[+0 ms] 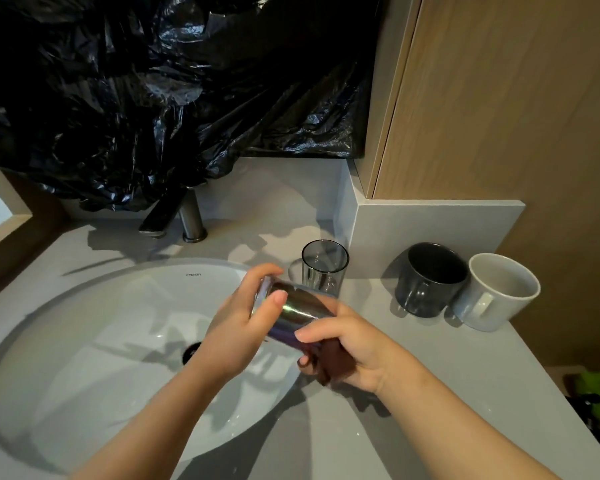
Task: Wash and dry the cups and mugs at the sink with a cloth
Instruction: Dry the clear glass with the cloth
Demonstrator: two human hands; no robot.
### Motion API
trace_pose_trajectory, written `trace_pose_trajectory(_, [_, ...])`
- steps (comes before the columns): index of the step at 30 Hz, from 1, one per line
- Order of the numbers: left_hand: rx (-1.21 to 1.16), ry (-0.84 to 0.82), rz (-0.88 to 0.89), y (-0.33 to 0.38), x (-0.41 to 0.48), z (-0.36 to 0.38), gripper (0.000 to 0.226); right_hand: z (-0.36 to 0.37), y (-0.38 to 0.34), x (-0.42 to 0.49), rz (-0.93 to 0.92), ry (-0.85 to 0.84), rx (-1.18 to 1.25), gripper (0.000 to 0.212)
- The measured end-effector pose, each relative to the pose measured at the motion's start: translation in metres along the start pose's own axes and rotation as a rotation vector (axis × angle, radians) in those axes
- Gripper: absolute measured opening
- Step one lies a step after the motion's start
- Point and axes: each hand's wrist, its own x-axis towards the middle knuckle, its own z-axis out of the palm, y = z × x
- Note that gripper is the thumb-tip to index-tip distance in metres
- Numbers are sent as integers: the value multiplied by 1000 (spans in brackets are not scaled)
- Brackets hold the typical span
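The left hand [236,336] holds a tilted iridescent cup [298,311]; the right hand [359,348] grips a brown cloth [331,365] against it; a tumbler [323,268], a dark mug [426,287] and a pale mug [497,296] stand upright beyond.

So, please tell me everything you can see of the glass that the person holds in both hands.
The held glass is a handleless tumbler of dark, shiny glass with rainbow-like reflections. It is tilted almost onto its side in the air, over the right edge of the sink. The left hand grips one end with curled fingers. The right hand holds the other end, with a dark cloth against it. Which end is the mouth, I cannot tell.
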Motion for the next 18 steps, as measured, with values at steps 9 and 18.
trace_pose_trajectory(9, [-260, 42, -466, 12, 1, 9, 29, 12, 14, 3, -124, 87, -594, 53])
trace_pose_trajectory(18, [-192, -94, -186, 2, -14, -5, 44, 5, 8, -2, 29, -2, -99, 50])
